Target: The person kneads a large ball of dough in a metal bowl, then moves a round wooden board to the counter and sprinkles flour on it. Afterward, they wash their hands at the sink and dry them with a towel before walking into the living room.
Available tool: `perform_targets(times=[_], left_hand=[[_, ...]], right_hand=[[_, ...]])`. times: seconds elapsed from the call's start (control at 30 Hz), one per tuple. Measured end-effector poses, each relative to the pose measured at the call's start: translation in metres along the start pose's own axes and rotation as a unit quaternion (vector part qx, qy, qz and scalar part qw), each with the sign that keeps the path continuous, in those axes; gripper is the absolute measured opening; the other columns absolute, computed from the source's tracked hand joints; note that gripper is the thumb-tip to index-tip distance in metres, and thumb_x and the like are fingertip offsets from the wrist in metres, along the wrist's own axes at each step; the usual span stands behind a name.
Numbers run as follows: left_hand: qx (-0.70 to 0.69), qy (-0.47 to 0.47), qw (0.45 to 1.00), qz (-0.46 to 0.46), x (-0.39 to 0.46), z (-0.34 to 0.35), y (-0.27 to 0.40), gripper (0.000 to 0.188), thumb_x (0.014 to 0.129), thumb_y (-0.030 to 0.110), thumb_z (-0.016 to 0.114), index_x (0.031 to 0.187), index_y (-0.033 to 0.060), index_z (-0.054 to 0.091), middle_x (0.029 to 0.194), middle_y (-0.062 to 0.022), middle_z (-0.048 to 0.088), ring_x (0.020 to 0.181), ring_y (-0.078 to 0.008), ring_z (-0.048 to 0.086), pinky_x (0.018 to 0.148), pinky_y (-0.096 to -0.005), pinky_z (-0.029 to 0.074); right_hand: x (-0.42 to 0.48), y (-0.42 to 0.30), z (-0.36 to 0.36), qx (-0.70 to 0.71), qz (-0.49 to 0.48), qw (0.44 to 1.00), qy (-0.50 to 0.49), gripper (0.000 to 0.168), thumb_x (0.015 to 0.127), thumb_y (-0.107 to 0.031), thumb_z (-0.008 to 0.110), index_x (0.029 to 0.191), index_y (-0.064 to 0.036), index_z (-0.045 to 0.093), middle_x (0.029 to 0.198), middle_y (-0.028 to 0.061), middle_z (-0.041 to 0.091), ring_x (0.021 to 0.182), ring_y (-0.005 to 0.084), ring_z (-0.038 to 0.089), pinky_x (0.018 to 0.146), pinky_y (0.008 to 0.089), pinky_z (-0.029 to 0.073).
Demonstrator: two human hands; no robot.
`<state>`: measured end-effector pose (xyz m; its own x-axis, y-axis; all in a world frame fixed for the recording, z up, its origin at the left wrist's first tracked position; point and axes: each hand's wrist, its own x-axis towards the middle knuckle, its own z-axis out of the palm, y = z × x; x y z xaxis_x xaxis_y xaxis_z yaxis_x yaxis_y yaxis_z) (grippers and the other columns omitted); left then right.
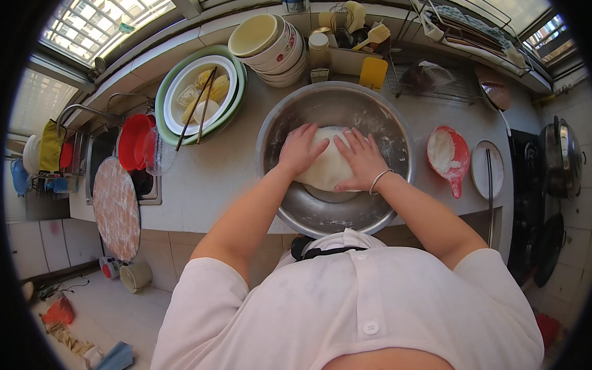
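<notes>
A large pale ball of dough [324,160] lies in a wide stainless steel basin [321,218] at the counter's front edge. My left hand [302,148] presses on the dough's left side, thumb spread toward the middle. On the right side, my right hand [363,160] lies over the dough with its fingers spread and a bracelet at the wrist. Neither hand closes around the dough; both rest on its surface. Smears of flour or dough cling to the basin's inner wall.
A red scoop of flour [444,153] and a white plate [481,178] with chopsticks sit right of the basin, before the stove [521,192]. Stacked bowls [276,53] and a green basin [246,84] holding corn stand behind left. A floury round board [116,206] leans at the sink [152,192].
</notes>
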<state>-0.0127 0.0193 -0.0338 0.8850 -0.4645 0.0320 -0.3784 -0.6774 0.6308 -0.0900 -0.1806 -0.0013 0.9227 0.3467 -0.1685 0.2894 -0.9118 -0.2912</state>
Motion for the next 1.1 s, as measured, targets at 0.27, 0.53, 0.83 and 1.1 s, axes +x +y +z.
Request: perform_targets(times=[0.27, 0.53, 0.83, 1.1], left_hand=[[0.076, 0.12, 0.984, -0.109, -0.003, 0.028, 0.024, 0.039, 0.083, 0.037, 0.059, 0.114, 0.0146, 0.059, 0.118, -0.0035, 0.057, 0.11, -0.0262, 0.049, 0.09, -0.0429, 0.04], [0.047, 0.09, 0.99, -0.098, 0.012, 0.022, 0.017, 0.045, 0.084, 0.04, 0.057, 0.12, 0.0124, 0.056, 0.125, -0.0058, 0.054, 0.118, -0.0273, 0.046, 0.094, -0.0449, 0.038], [-0.289, 0.22, 0.932, 0.006, -0.06, -0.106, 0.038, 0.03, 0.085, 0.012, 0.063, 0.112, -0.001, 0.059, 0.092, -0.0107, 0.066, 0.081, -0.0184, 0.065, 0.073, -0.0282, 0.051], [-0.484, 0.499, 0.649, -0.31, -0.23, -0.179, -0.096, 0.018, 0.09, 0.018, 0.059, 0.103, 0.005, 0.06, 0.086, -0.0041, 0.064, 0.072, -0.0112, 0.06, 0.063, -0.025, 0.049]], right_hand=[[0.001, 0.003, 0.024, 0.05, 0.037, 0.996, 0.061, 0.12, 0.048, -0.06, 0.079, 0.146, -0.019, 0.023, 0.147, 0.0139, 0.023, 0.138, 0.0332, 0.017, 0.11, 0.0556, 0.014], [0.015, 0.008, 0.014, 0.032, 0.069, 0.997, 0.005, 0.118, 0.05, -0.062, 0.077, 0.146, -0.019, 0.023, 0.15, 0.0149, 0.019, 0.14, 0.0323, 0.014, 0.11, 0.0573, 0.012], [0.045, -0.033, -0.002, -0.128, -0.058, 0.981, 0.135, 0.094, 0.072, -0.052, 0.067, 0.143, -0.006, 0.026, 0.15, 0.0128, 0.024, 0.14, 0.0285, 0.02, 0.111, 0.052, 0.015], [0.049, -0.025, 0.027, -0.055, -0.056, 0.996, 0.048, 0.087, 0.075, -0.039, 0.068, 0.144, -0.006, 0.026, 0.15, 0.015, 0.025, 0.138, 0.0307, 0.023, 0.11, 0.0525, 0.019]])
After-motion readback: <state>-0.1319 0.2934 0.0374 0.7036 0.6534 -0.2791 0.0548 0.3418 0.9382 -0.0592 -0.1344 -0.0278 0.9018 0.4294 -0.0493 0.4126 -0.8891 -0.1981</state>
